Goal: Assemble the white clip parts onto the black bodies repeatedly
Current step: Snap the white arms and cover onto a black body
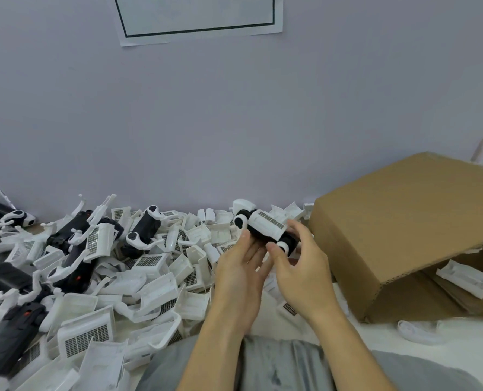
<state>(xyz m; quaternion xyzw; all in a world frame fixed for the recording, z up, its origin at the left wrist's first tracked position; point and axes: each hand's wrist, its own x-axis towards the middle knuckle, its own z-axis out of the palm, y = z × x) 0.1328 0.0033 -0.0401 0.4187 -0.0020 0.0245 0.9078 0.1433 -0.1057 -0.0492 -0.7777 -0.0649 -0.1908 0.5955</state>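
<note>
Both hands, left hand (241,266) and right hand (299,266), gripping one black body (258,235), white clip (267,222) on it

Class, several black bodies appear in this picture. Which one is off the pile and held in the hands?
The black body right of centre, with a white clip part on top, held by left hand and right hand. The others lie in the pile.
</note>
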